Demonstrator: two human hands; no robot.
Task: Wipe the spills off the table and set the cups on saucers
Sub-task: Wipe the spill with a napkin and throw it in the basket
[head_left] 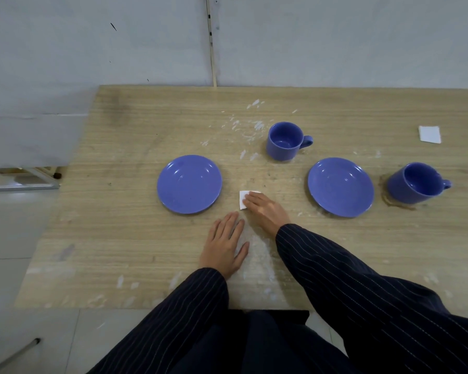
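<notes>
Pressing flat, your right hand (pixel 262 207) pins a small white tissue (pixel 243 200) against the table (pixel 106 238), fingers spread over it rather than clenched; your left hand (pixel 224 245) lies open and empty at 7 o'clock of it, palm down. You look to be in the wiping step, working the patch between the two saucers. Next, I judge, the tissue must travel toward 3 o'clock, where a brown ring of spill (pixel 387 197) sits under the right cup (pixel 416 182), so that cup needs lifting first. Count two cups, the other (pixel 285 141) at 1 o'clock, two saucers (pixel 189 184) (pixel 341 187), both bare, and a second tissue (pixel 429 134) at far 2 o'clock.
</notes>
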